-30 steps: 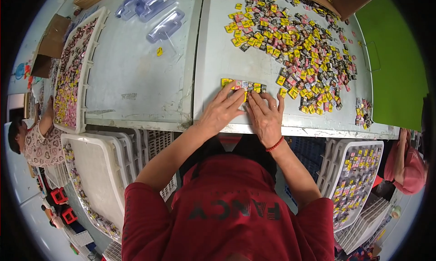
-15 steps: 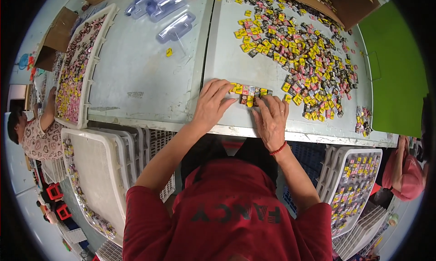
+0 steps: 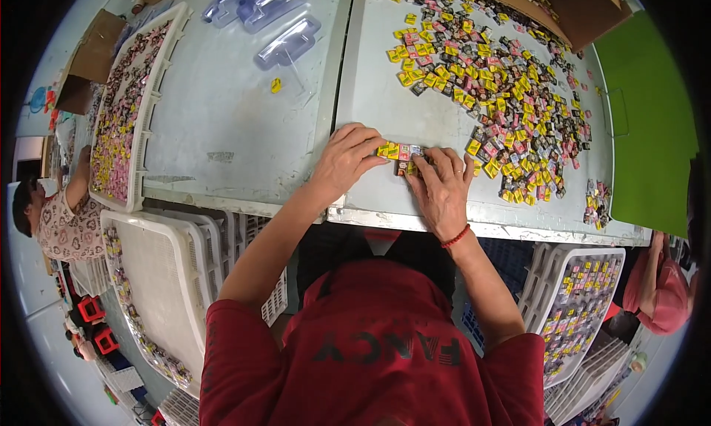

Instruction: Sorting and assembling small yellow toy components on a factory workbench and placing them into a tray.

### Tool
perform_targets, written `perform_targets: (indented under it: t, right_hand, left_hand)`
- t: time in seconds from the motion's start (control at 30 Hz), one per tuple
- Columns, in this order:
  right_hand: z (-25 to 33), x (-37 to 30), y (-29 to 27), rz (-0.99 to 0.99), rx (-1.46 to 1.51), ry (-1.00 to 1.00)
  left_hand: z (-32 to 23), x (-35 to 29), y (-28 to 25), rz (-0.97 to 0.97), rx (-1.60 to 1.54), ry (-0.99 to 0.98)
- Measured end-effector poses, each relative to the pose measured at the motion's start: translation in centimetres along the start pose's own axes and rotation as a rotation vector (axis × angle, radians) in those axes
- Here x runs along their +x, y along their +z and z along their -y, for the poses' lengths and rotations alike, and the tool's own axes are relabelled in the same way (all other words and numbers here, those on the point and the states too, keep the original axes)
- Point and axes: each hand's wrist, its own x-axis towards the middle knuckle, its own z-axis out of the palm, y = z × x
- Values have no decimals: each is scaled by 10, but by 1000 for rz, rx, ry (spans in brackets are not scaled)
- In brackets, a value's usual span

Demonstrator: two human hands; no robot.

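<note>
Small boxes in yellow, pink, white and black stand packed side by side in a short block (image 3: pixel 403 152) on the pale table. My left hand (image 3: pixel 346 158) is closed at the left end of this block, thumb and fingertips against the yellow ones. At its right end my right hand (image 3: pixel 444 189) has its fingers bent over the boxes and covers part of them. Right of that hand spreads a large loose pile of the same kind of small boxes (image 3: pixel 511 85), its nearest pieces close to my fingers.
Clear plastic trays (image 3: pixel 290 44) and one yellow box (image 3: pixel 276 86) lie on the left table. A cardboard box (image 3: pixel 596 15) stands behind the pile, beside a green surface (image 3: pixel 652 92). White crates (image 3: pixel 167 230) flank me below the table. A person (image 3: pixel 63 222) works far left, another (image 3: pixel 659 289) far right.
My right hand has shifted left over the block and now hides its right end. The left hand stays at the other end. The whole view has moved slightly.
</note>
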Motion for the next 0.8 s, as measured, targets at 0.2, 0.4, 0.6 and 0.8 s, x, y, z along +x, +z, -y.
perform_targets:
  t: [0.2, 0.4, 0.6, 0.8]
  right_hand:
    - [1, 1, -1, 20, -27, 0]
    - [1, 0, 1, 18, -31, -4]
    - [1, -4, 1, 13, -49, -4]
    - [-4, 0, -16, -98, 11, -11]
  left_hand:
    - [2, 10, -8, 48, -7, 36]
    - [2, -3, -3, -25, 136, 170]
    - [-11, -14, -10, 72, 208, 132]
    - [-13, -19, -11, -85, -25, -155]
